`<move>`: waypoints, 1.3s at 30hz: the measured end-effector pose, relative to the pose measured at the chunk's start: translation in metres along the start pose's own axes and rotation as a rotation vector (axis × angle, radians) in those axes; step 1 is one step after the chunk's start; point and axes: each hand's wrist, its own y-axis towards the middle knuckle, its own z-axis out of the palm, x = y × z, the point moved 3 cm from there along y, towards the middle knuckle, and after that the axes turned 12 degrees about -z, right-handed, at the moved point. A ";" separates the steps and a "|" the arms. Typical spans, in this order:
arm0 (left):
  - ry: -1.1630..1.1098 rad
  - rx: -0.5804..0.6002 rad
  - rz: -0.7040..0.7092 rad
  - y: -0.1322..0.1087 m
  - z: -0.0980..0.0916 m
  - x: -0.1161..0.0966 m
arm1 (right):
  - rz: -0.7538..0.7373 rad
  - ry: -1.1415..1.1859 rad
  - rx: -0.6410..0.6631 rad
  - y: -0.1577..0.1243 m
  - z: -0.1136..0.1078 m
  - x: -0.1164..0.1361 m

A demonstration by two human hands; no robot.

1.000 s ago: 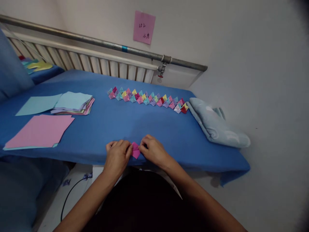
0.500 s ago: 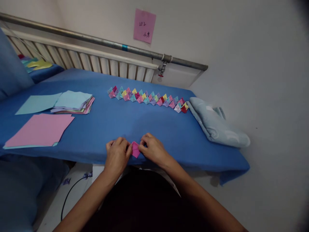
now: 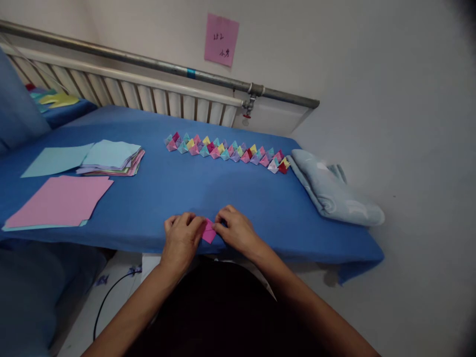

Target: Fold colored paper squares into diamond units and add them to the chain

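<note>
A small folded piece of bright pink paper [image 3: 208,234] is between my two hands, near the front edge of the blue-covered table [image 3: 156,198]. My left hand [image 3: 183,235] pinches its left side, with thumb and fingers over the upper left corner. At the right corner, the bent fingertips of my right hand [image 3: 233,228] are closed on the paper. A crease line runs across its middle. Farther back, folded paper boats [image 3: 214,152] in many colours stand in two close rows.
Left on the table lie a stack of light blue and mixed paper sheets [image 3: 111,154] and some pink sheets [image 3: 59,201]. A folded pale blue cloth [image 3: 330,188] lies at the right end. Behind stand a radiator [image 3: 159,100] and a metal pipe [image 3: 148,62].
My left fingers have shifted up and right over the top left corner of the pink paper, covering more of it. My right hand has hardly moved.
</note>
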 end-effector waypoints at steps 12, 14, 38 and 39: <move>0.103 -0.023 0.070 -0.002 0.003 0.002 | -0.128 -0.033 -0.098 -0.016 0.006 -0.002; 0.095 -0.023 0.064 -0.002 0.003 0.001 | -0.155 -0.022 -0.115 -0.019 0.008 -0.001; -0.091 0.068 0.035 -0.008 -0.008 0.010 | -0.157 0.025 -0.084 -0.019 0.008 0.001; -0.092 0.080 0.040 -0.007 -0.008 0.010 | -0.165 0.017 -0.077 -0.019 0.008 0.001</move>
